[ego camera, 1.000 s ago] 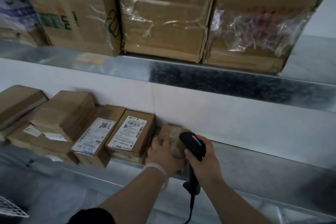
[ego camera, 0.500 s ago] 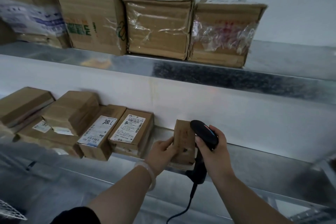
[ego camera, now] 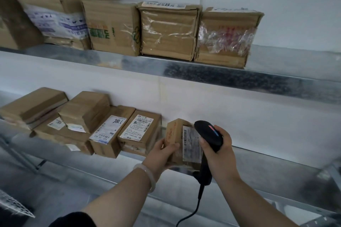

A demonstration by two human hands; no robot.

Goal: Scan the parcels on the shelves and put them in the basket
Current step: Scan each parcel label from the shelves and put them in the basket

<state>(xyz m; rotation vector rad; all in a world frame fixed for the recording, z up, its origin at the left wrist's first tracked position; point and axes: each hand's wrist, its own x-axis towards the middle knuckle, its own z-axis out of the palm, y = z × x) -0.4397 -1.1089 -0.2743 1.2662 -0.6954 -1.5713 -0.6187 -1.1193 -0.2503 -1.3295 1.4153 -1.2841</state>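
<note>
The small cardboard parcel point(ego camera: 174, 132) stood on end at the front edge of the lower shelf point(ego camera: 267, 167), its barcode label point(ego camera: 191, 143) on the face turned to the right; whether it rested on that shelf or was lifted just clear of it could not be told. The left hand point(ego camera: 162, 155) held it from the left, the fingers curled round its near side and the thumb laid across its front; a pale bangle point(ego camera: 147, 175) sat on that wrist. The right hand point(ego camera: 219, 158) gripped a black handheld barcode scanner point(ego camera: 208, 132), the fingers wrapped tight round its handle; the scanner's head hung just above the shelf's front edge, close against the label, and its cable point(ego camera: 195, 206) trailed down below the shelf. Further left along the lower shelf lay a row of brown parcels, the nearest a labelled box point(ego camera: 140, 131), then one marked by hand point(ego camera: 108, 131). Above the lower shelf ran the upper shelf point(ego camera: 221, 77), carrying larger taped cartons point(ego camera: 168, 31). Below the lower shelf, far left, a white perforated rim point(ego camera: 13, 206) showed.
</note>
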